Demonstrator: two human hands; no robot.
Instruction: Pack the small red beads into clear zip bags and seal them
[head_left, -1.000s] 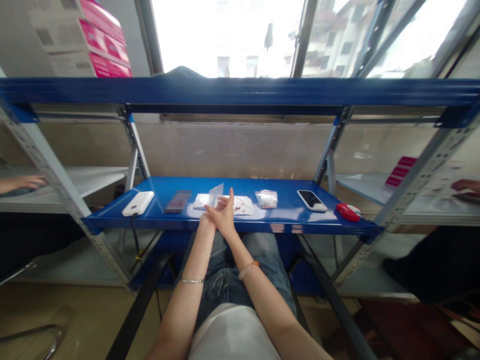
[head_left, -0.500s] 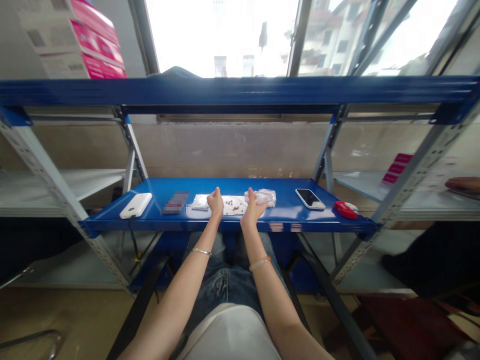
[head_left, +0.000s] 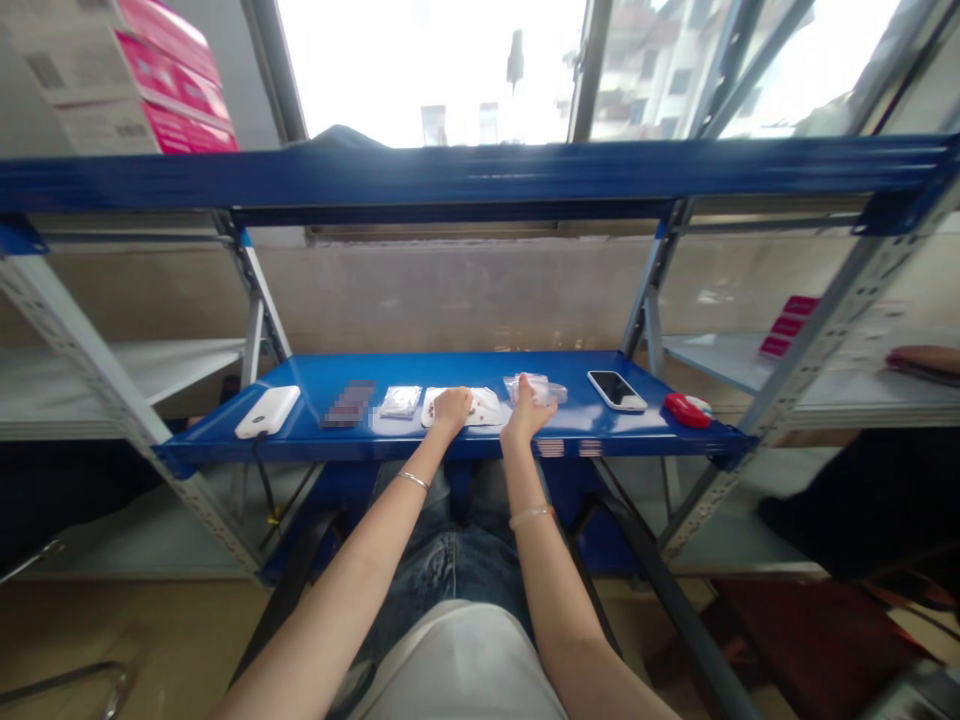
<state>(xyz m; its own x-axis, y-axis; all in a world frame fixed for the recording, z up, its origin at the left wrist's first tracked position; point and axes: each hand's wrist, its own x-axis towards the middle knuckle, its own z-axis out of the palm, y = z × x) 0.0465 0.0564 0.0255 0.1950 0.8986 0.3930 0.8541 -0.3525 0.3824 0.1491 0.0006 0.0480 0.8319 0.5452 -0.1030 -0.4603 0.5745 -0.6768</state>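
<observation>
My left hand [head_left: 452, 408] is closed over a white tray [head_left: 489, 410] with small reddish-brown beads [head_left: 480, 411] on it. Whatever its fingers pinch is too small to make out. Just right of the tray, my right hand [head_left: 527, 415] has its thumb up and its fingers curled around a clear plastic bag [head_left: 555, 393]. More clear bags seem to lie beneath and behind it. To the left of the tray is a flat stack of small clear packets [head_left: 400, 401].
On the blue shelf [head_left: 450, 367] lie a white device with a cable [head_left: 268, 412], a blurred-out dark item [head_left: 349, 404], a white-framed phone [head_left: 616, 390] and a red-and-white object [head_left: 688, 410]. A blue beam [head_left: 480, 172] crosses above. Another person's hand [head_left: 922, 362] shows far right.
My left hand has moved right, from the tray's left end to over its beads. My right hand has shifted right, away from the tray, and the clear bags beside it have changed shape.
</observation>
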